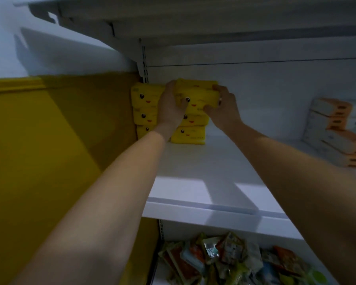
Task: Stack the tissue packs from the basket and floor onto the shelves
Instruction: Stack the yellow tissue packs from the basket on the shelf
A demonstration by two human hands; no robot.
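Note:
Yellow tissue packs with cartoon faces stand in two stacks at the back left corner of a white shelf (203, 173). The left stack (145, 105) is three packs high. On top of the right stack (190, 134) sits another yellow pack (199, 95), held at both ends. My left hand (171, 105) grips its left end, fingers curled over the top. My right hand (222, 105) grips its right end, thumb underneath. Both arms reach up from below.
White and orange tissue packs (335, 130) are stacked at the shelf's right. Another shelf (193, 19) hangs close above. A lower shelf holds a heap of small snack packets (224, 258). A yellow wall (49, 151) borders the left side.

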